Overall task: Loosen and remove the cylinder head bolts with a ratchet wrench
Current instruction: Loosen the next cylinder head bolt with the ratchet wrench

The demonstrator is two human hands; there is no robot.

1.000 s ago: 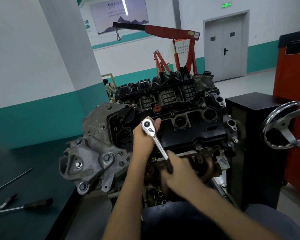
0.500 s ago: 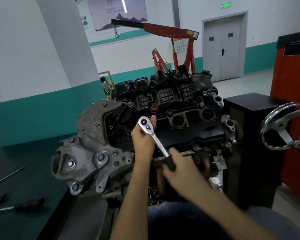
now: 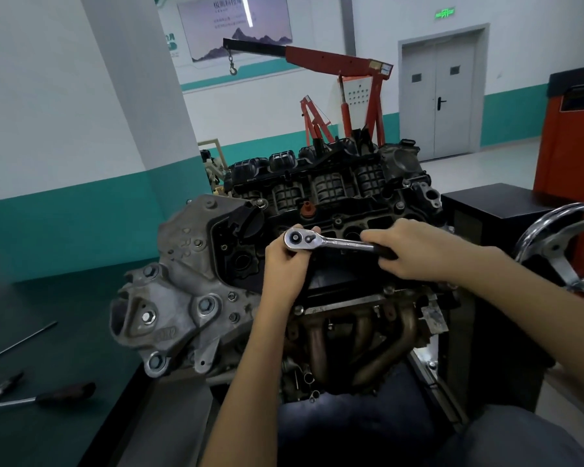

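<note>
A chrome ratchet wrench (image 3: pixel 321 241) lies almost level over the black cylinder head cover (image 3: pixel 338 203) of the engine on its stand. My left hand (image 3: pixel 285 262) cups the ratchet's round head from below, fingers curled round it. My right hand (image 3: pixel 415 249) grips the black handle at the right end. The bolt under the ratchet head is hidden by my left hand. Other small bolts (image 3: pixel 400 205) show along the cover's edge.
The grey timing cover and mount (image 3: pixel 169 298) jut out on the left. Rusty exhaust manifold pipes (image 3: pixel 361 342) sit below my arms. A chrome handwheel (image 3: pixel 560 251) stands at the right. Screwdrivers (image 3: pixel 48 396) lie on the dark green bench. A red engine crane (image 3: pixel 344 79) is behind.
My right hand has swung the ratchet handle counter-clockwise, from pointing down toward me to pointing right. My left hand stayed on the ratchet head. The camera moved closer.
</note>
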